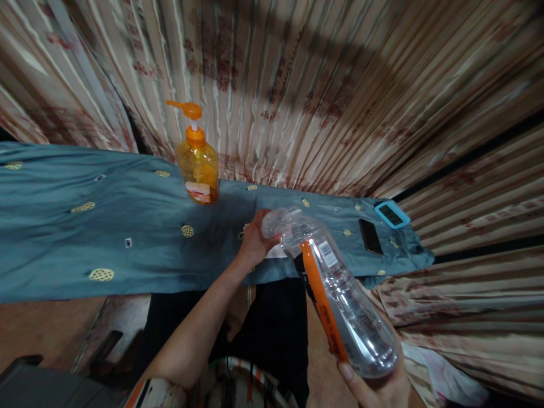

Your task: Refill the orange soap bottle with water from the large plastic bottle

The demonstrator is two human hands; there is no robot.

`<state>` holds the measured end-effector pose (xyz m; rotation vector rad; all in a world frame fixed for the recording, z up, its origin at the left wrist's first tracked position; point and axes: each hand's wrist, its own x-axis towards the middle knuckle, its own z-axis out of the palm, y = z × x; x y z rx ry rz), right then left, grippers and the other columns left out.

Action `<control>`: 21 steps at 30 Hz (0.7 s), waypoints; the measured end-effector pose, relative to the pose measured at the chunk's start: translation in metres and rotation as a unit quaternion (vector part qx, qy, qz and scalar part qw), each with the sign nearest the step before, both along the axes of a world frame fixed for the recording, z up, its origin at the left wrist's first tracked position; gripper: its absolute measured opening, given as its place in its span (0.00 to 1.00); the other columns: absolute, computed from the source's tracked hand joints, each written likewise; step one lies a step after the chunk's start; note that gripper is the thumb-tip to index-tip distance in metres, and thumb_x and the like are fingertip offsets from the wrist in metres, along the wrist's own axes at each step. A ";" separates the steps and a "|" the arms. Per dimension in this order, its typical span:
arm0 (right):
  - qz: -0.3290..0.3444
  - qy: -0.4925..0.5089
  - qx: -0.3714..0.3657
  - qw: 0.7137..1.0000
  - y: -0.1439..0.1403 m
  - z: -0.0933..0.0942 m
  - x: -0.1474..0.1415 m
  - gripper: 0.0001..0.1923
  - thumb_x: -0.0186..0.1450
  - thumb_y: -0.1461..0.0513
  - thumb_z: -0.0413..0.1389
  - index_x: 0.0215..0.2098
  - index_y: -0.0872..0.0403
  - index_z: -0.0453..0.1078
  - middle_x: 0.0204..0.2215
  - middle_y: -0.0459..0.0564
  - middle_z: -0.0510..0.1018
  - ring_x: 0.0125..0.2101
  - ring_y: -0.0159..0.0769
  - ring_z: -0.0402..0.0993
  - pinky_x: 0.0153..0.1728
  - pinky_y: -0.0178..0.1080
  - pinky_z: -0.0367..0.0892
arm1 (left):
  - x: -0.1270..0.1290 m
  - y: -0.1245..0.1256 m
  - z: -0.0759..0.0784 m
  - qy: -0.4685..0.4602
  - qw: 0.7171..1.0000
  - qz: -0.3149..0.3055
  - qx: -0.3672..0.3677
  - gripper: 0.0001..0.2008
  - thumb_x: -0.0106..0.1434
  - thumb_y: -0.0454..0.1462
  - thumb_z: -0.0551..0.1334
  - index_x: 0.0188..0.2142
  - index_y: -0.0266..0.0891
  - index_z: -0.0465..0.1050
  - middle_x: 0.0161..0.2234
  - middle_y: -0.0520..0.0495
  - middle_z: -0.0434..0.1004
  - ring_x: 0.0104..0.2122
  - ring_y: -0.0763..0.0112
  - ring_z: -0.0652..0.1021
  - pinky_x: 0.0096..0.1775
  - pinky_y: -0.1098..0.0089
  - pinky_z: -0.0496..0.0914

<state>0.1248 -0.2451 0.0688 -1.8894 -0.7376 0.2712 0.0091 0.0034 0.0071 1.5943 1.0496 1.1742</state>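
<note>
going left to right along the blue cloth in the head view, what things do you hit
orange pump bottle → left hand at the neck of the clear plastic bottle → black phone → small blue-framed screen device

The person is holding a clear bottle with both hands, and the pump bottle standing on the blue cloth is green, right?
Not quite. The pump bottle is orange, not green, as the head view shows. The rest holds: it stands on the blue cloth, and the clear bottle is held with the left hand at its top and the right hand under its base.
</note>
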 end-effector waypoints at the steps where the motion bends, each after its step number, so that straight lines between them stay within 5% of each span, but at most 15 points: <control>1: -0.001 0.003 0.001 1.000 0.000 0.000 0.000 0.52 0.46 0.44 0.67 0.59 0.64 0.60 0.52 0.65 0.74 0.49 0.50 0.74 0.48 0.42 0.69 | 0.000 0.000 0.000 -0.001 1.000 0.000 0.000 0.27 0.48 0.29 0.71 0.47 0.40 0.69 0.41 0.49 0.81 0.40 0.63 0.81 0.43 0.67 0.74; 21: 0.016 -0.016 0.008 1.000 -0.004 -0.004 0.004 0.50 0.48 0.43 0.67 0.59 0.62 0.61 0.54 0.63 0.73 0.52 0.50 0.72 0.52 0.42 0.65 | 0.001 0.000 0.000 -0.011 1.000 -0.001 0.004 0.26 0.49 0.30 0.71 0.48 0.38 0.69 0.41 0.48 0.81 0.40 0.64 0.81 0.42 0.68 0.73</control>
